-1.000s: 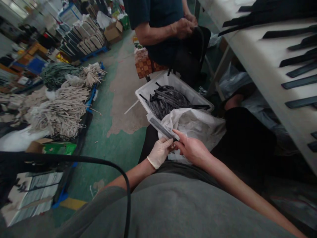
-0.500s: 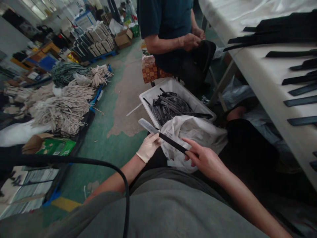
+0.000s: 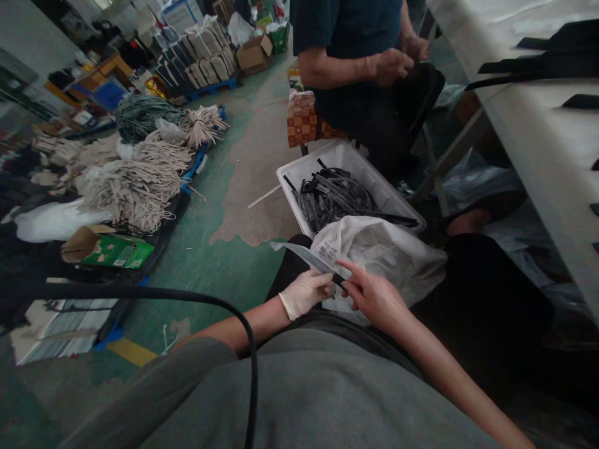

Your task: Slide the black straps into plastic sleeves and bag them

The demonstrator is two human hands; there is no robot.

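Note:
My left hand [image 3: 306, 293], in a pale glove, pinches a long clear plastic sleeve [image 3: 306, 254] that points away to the upper left. A short length of black strip [image 3: 339, 282] shows between my hands, at the sleeve's near end. My bare right hand [image 3: 377, 298] is closed on that strip, its index finger stretched out along it. How much of the strip lies inside the sleeve is hard to make out. Just beyond my hands, a white plastic bag [image 3: 397, 259] with crumpled clear film inside lies over my lap.
A white bin [image 3: 287, 181] of dark strips [image 3: 337, 193] stands ahead. Behind it sits a co-worker [image 3: 346, 75], hands together. More black strips [image 3: 543, 62] lie on the table [image 3: 524, 118] at right. Left are bundled cords [image 3: 135, 181] and a green box [image 3: 121, 249]. A black cable [image 3: 187, 293] crosses near me.
My left hand has moved along the strip towards my right hand. Clear sleeve now covers the part where black showed, leaving only a short black end. The view has shifted left.

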